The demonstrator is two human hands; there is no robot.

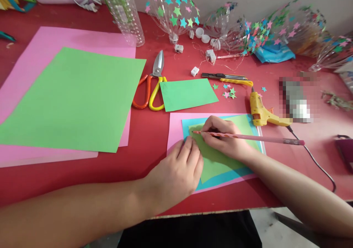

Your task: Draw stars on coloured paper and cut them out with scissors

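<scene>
My right hand [224, 135] grips a pink pencil [261, 138], its tip at the upper left corner of a light green sheet of paper [217, 163]. My left hand [182, 165] rests on the left side of that sheet, fingers lying on the paper and slightly bent. Beneath the light green sheet lie a blue sheet [220, 180] and a larger pink sheet [175, 126]. A darker green paper piece [189, 94] sits just above this stack, its left edge touching the scissors [156, 82] with red and yellow handles.
Large green [74, 101] and pink sheets [82, 38] cover the left side. Behind are a clear bottle [124, 16], star-covered plastic domes [176, 12], a utility knife [227, 78] and small paper stars [228, 93]. A yellow glue gun [261, 112] with a cable lies at right.
</scene>
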